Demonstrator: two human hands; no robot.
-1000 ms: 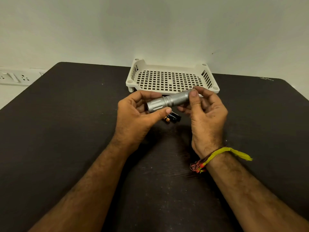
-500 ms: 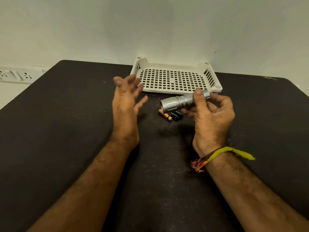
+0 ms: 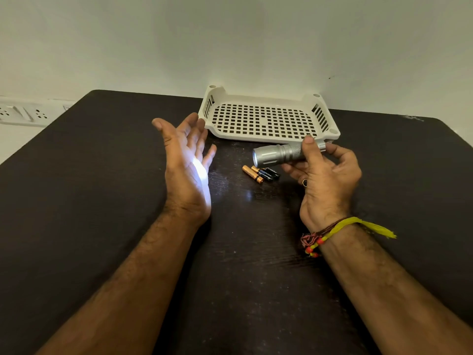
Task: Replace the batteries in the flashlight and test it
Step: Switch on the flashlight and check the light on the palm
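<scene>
right fingers (image 3: 311,149): wrapped round the back half of the flashlight, thumb lying across the top of the knurled barrel, the others curled underneath
left fingers (image 3: 190,133): spread loose, nothing in them
right hand (image 3: 325,180): holding the flashlight (image 3: 280,155) up off the surface, roughly level, lens end aimed left at the other hand
left hand (image 3: 188,170): palm up on edge facing the lens, bright white patch of light landing right on the palm
flashlight: silver, lens glowing, sits just in front of the tray's near edge, well apart from the left hand
batteries (image 3: 261,173): small bunch of AAA cells, gold and black, lying on the surface just below the flashlight head, between the two hands
tray (image 3: 266,134): white perforated plastic one at the back by the wall
surface (image 3: 89,201): dark, a bit of glare near the batteries
wrist: yellow and red thread band (image 3: 332,233) on the right one
</scene>
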